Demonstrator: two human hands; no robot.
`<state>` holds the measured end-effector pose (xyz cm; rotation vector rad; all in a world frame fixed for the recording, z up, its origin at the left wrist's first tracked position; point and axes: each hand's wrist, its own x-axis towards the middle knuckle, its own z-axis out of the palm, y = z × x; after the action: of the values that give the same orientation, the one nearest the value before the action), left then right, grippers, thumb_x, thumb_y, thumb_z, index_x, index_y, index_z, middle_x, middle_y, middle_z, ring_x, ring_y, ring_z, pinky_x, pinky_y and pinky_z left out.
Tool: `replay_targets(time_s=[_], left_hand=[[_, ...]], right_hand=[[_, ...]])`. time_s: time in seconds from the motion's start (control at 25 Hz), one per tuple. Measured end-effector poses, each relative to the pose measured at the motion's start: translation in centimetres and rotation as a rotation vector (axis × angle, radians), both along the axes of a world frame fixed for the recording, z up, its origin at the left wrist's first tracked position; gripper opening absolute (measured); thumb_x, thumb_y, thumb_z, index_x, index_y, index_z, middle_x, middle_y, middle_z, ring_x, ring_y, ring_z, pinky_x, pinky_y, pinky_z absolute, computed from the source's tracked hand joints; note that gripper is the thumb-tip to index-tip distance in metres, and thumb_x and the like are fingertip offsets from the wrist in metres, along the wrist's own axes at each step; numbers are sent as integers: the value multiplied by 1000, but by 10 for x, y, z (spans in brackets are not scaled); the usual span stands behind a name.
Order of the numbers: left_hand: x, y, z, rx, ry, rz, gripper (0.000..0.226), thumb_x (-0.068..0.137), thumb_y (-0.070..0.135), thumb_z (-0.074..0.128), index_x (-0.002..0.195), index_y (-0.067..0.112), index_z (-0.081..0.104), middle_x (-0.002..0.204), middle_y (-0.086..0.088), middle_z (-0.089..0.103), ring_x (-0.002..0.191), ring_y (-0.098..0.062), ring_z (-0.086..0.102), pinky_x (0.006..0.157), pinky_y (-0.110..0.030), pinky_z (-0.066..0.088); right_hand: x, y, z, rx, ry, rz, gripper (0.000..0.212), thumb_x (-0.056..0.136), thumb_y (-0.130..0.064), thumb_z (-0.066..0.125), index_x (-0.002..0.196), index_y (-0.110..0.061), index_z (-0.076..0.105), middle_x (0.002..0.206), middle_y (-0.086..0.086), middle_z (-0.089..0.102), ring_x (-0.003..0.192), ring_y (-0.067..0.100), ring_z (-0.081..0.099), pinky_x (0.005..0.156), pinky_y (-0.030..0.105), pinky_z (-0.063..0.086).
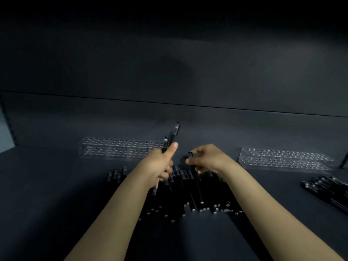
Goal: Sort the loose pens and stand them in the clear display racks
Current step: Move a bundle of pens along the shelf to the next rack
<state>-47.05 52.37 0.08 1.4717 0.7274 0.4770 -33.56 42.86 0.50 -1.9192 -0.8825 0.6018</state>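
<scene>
The loose pens lie heaped on the dark bench between both wrists. The left grip is clamped round a bundle of pens held upright (thumb up); the right grip pinches a single pen near its top. Beyond stand the clear left rack and right rack; a second heap lies far right.

Both forearms reach forward, left hand fisted round pens, thumb up, right hand fingers pinching one pen.

Clear racks: two. Pen heaps: two. Hands: two.
</scene>
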Motion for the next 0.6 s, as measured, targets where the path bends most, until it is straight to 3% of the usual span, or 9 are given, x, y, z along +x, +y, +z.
replay_targets(time_s=[0.12,0.24,0.4,0.48,0.6], left_hand=[[4,-3,1,-139,-64,-37,34,103,41,41,81,14,44,61,1,39,38,-6,30,31,-13,20],[6,-5,-2,-128,-65,-91,32,103,35,43,80,13,48,57,3,43,36,-5,34,32,-12,22],[6,-14,-3,-114,-30,-217,31,101,38,46,81,15,51,52,7,42,36,-2,33,32,-12,22],[5,-18,-1,-114,-23,-251,31,101,40,46,82,16,52,51,8,42,36,-2,33,33,-12,22],[4,-19,0,-91,-19,-214,35,100,44,45,82,15,52,51,8,41,37,-2,31,33,-12,21]], right_hand=[[0,2,-14,-40,-25,-11,24,81,-20,76,94,-3,65,65,2,58,54,13,55,51,21,49],[2,0,-14,118,-75,-79,28,88,-35,66,87,-8,72,71,1,63,66,13,56,62,23,46],[-2,-3,-5,466,324,-38,23,94,-27,58,96,-6,67,84,6,64,69,11,58,60,21,47],[-5,-3,-4,566,446,-62,14,92,-16,60,99,-5,63,80,6,61,63,9,58,57,17,49],[1,-7,6,732,515,-157,4,91,-10,61,88,-8,61,65,0,54,53,6,52,55,14,50]])
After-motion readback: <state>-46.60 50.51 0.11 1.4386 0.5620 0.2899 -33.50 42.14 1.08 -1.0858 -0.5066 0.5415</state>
